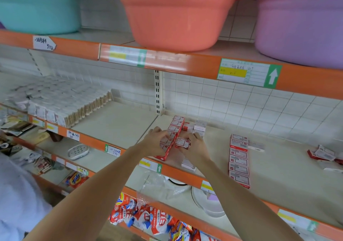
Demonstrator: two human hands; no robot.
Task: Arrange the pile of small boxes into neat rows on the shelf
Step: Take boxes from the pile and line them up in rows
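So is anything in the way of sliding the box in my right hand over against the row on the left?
Nothing visible. The right hand holds a small box right beside the left row, which the left hand steadies. A few loose boxes sit farther back, off that path.

We can read "Tide" on the orange detergent bag on the lower left shelf. A handwritten white tag on the middle shelf edge shows "20" under characters we can't make out. The green-bordered price label on the upper shelf edge carries a white up arrow and, in its yellow band, what looks like "0.5". The tag at upper left is handwritten but too blurred to read. We can't read the print on the small red-and-white boxes either.
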